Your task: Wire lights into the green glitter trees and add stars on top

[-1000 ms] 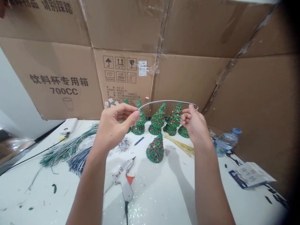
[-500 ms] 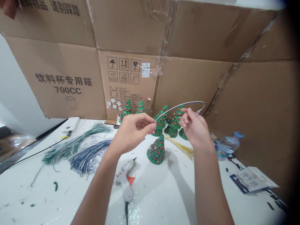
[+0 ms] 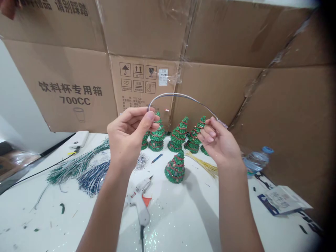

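A thin blue-and-white wire [image 3: 178, 94] arches in the air between my two hands. My left hand [image 3: 131, 134] pinches one end between thumb and forefinger. The other end is in the closed fingers of my right hand [image 3: 219, 140], where a small pale piece [image 3: 222, 123] sticks out beside the forefinger. Below the arch stands a small green Christmas tree [image 3: 175, 168] with red garlands. Behind it is a row of similar trees, among them a middle tree [image 3: 178, 134], and my left hand partly hides the leftmost. A white glue gun [image 3: 140, 201] lies near my left forearm.
Green wires [image 3: 76, 162] and blue wires [image 3: 94, 176] lie in bundles at left, near a white power bank [image 3: 79, 140]. Yellow wires [image 3: 203, 163] lie behind the front tree. A water bottle [image 3: 257, 161] and a packet [image 3: 283, 200] are at right. Cardboard [image 3: 147, 31] walls the back.
My left hand has moved left and up, so the wire now spans a wider, higher arch. My right hand has shifted slightly and still grips its end.
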Demonstrator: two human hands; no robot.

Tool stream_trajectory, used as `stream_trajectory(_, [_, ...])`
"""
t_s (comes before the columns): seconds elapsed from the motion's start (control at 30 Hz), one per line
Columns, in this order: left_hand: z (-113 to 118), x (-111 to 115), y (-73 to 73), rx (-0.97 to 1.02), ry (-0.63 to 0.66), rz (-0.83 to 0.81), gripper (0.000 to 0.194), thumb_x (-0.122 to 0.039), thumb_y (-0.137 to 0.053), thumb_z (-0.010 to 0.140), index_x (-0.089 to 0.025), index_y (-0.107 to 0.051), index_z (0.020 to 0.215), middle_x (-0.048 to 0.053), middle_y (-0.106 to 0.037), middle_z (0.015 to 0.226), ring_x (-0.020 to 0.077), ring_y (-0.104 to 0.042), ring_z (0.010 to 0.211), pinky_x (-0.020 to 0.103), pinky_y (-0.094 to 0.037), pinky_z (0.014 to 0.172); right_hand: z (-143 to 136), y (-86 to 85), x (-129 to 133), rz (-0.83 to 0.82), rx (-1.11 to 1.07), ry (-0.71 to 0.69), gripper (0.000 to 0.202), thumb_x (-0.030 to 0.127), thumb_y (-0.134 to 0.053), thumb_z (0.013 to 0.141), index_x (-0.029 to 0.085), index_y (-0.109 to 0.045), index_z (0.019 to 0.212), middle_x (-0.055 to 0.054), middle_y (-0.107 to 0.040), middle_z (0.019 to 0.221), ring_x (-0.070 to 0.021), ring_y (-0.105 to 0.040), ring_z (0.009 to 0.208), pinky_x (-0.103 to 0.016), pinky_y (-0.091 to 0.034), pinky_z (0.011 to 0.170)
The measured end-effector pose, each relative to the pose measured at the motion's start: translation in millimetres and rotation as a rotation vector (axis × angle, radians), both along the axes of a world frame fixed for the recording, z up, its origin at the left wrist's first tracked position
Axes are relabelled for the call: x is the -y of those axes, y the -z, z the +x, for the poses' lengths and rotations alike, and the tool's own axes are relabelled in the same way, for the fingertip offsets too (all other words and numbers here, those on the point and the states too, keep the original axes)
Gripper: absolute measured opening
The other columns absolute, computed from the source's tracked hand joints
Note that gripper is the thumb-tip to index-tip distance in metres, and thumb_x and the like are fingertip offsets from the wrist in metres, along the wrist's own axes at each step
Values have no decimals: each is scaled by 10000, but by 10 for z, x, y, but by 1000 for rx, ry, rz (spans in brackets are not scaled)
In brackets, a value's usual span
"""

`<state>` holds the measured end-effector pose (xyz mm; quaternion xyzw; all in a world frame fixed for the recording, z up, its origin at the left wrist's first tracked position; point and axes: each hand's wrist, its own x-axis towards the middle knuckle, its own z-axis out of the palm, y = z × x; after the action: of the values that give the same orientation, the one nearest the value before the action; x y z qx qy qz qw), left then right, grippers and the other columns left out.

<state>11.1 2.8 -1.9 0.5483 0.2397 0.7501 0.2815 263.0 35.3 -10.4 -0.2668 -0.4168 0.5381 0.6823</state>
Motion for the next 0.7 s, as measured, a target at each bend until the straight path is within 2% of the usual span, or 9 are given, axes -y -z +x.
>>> stream_trajectory(0.17, [-19,20,-34,48,-49,-12,183,-396,-845,940,-245,-791,1028,6,-826,927,140,-766,773,282,-676,745,-46,19,-10,-98,-18,-19,276,327,-725,1022,206,-665,781,80,-382,588,-79,-368,476,-195,-439,509])
stream_trajectory(0.3, [-54,55,-92,135,39,-75,204,-437,-892,883,-277,-801,972,0,-817,1022,136,-764,859,251,-661,742,-68,39,-15,-116,-51,-67,320,260,-597,1068,196,-627,756,69,-361,607,-85,-371,492,-196,-416,515])
stream_trajectory(0.4, [-98,65,-124,188,113,-134,212,-466,-923,838,-318,-815,944,-10,-807,1141,154,-765,977,246,-662,759,-84,52,-18,-101,-19,-74,308,267,-609,1056,215,-600,752,57,-371,642,-106,-379,515,-220,-420,519])
stream_trajectory(0.5, [-144,75,-141,210,101,-170,256,-508,-946,797,-339,-818,941,-9,-796,1207,211,-759,1098,279,-677,766,-89,64,-30,-86,16,-70,341,335,-671,1033,236,-541,734,56,-354,669,-124,-370,530,-252,-429,529])
stream_trajectory(0.6, [-179,97,-157,244,139,-168,232,-470,-969,784,-353,-828,927,-17,-792,1166,201,-753,1108,257,-669,761,-71,80,-52,-71,-10,-78,397,360,-695,1020,238,-480,710,60,-331,672,-125,-353,533,-260,-414,535])
stream_trajectory(0.7, [-199,115,-175,256,167,-151,171,-410,-971,805,-355,-829,883,-27,-784,1125,171,-750,1064,236,-658,755,-32,100,-79,-63,-70,-60,462,416,-610,1062,234,-428,679,57,-307,668,-129,-328,537,-262,-391,536])
